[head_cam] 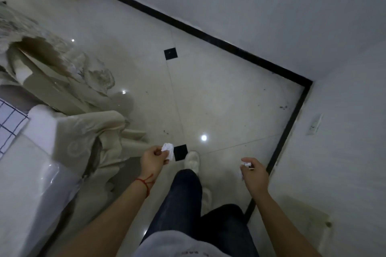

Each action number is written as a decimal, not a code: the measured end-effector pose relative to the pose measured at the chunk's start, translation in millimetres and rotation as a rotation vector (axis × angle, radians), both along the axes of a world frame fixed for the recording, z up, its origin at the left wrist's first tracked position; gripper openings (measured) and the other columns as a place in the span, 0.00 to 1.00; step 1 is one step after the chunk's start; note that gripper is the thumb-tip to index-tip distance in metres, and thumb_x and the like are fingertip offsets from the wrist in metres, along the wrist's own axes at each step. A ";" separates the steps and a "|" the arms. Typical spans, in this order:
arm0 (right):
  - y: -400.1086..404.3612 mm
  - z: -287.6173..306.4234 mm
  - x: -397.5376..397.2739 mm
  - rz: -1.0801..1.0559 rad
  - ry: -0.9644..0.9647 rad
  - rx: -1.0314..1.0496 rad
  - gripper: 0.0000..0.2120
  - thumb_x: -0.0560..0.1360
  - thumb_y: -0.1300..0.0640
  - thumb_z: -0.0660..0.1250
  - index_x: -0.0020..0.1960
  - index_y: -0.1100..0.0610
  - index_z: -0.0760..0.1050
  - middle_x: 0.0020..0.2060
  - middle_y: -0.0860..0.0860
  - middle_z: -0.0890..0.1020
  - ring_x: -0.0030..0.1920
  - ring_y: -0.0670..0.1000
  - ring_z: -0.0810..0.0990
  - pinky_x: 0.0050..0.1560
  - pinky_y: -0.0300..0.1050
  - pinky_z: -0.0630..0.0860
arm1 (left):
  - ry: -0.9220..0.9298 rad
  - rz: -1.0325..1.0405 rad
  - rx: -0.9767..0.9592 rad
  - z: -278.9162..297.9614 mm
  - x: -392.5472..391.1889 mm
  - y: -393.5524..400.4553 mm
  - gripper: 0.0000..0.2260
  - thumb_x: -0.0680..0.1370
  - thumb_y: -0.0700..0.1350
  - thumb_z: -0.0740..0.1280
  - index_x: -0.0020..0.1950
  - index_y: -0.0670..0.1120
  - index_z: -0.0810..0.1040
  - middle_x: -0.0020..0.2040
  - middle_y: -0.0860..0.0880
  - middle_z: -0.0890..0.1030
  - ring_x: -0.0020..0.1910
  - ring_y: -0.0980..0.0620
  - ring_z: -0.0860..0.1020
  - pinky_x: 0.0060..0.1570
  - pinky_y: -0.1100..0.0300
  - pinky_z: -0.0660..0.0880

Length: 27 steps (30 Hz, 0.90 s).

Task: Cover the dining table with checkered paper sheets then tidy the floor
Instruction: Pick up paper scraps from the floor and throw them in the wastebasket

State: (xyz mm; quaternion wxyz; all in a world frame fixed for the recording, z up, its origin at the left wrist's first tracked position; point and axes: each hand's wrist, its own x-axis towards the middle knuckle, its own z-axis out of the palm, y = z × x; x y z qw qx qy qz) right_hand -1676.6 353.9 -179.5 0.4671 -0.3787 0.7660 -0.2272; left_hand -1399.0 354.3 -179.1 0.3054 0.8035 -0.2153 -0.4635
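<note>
Step in hand, by my reading: floor tidying, scraps already collected and in transit.

Left hand (153, 159): thumb and fingers pinch a crumpled white paper wad (168, 150), which sticks out just beyond the fingertips. Right hand (253, 173): fingers curl around a smaller paper scrap (246, 165), mostly hidden by the fingers; a bit of white shows at the tips and below the palm.

Both hands are held out over the glossy tile floor (219, 100), either side of the forward shoe (192, 160). Outboard of the left hand: the draped table (41, 173), with a corner of checkered sheet (10, 123) showing at the far edge, so the covering step looks done from here.

Beyond both grips: dark specks on the tile near the black baseboard (229, 45). No bin in view.

Next move calls for finding a disposal point, keeping both pinches tight while walking.
</note>
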 end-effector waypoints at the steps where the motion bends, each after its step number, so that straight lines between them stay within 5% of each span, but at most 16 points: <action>1: -7.9 6.7 1.2 -0.006 -0.004 0.006 0.08 0.75 0.68 0.62 0.52 0.65 0.77 0.38 0.57 0.79 0.31 0.47 0.75 0.28 0.22 0.69 | 0.005 0.010 -0.002 4.8 4.7 -3.0 0.04 0.74 0.35 0.66 0.39 0.39 0.74 0.34 0.45 0.73 0.36 0.47 0.75 0.30 0.69 0.76; 6: -66.5 26.8 10.3 -0.001 -0.015 0.029 0.08 0.75 0.68 0.62 0.53 0.64 0.77 0.41 0.58 0.80 0.32 0.47 0.76 0.32 0.30 0.73 | 0.058 0.061 0.008 16.9 25.1 -28.8 0.02 0.75 0.33 0.65 0.44 0.38 0.76 0.37 0.44 0.74 0.37 0.47 0.74 0.30 0.68 0.76; 11: -156.1 44.1 30.0 0.041 0.009 0.013 0.08 0.75 0.68 0.63 0.52 0.63 0.77 0.39 0.57 0.79 0.31 0.47 0.76 0.29 0.24 0.71 | 0.086 0.236 0.050 21.2 45.2 -90.6 0.03 0.75 0.34 0.66 0.41 0.38 0.76 0.34 0.46 0.75 0.32 0.51 0.75 0.24 0.73 0.73; 16: -255.0 60.4 58.8 0.116 0.034 -0.026 0.07 0.74 0.68 0.64 0.48 0.60 0.78 0.38 0.57 0.79 0.31 0.46 0.77 0.30 0.27 0.73 | 0.156 0.276 0.022 35.5 68.1 -188.3 0.02 0.75 0.35 0.66 0.46 0.38 0.76 0.35 0.46 0.76 0.36 0.47 0.77 0.44 0.54 0.77; 22: -348.3 63.3 85.5 0.141 0.059 -0.005 0.07 0.74 0.68 0.64 0.51 0.62 0.78 0.37 0.55 0.79 0.35 0.50 0.77 0.43 0.42 0.74 | 0.136 0.329 -0.116 59.0 111.6 -303.3 0.05 0.74 0.34 0.66 0.48 0.33 0.77 0.36 0.45 0.76 0.33 0.51 0.76 0.28 0.70 0.77; 27: -440.7 48.5 126.1 0.215 0.065 -0.014 0.07 0.73 0.69 0.64 0.50 0.64 0.78 0.35 0.56 0.79 0.34 0.53 0.77 0.29 0.25 0.71 | 0.163 0.433 -0.119 52.3 158.8 -369.0 0.05 0.74 0.34 0.66 0.49 0.34 0.77 0.38 0.44 0.76 0.34 0.50 0.76 0.28 0.69 0.78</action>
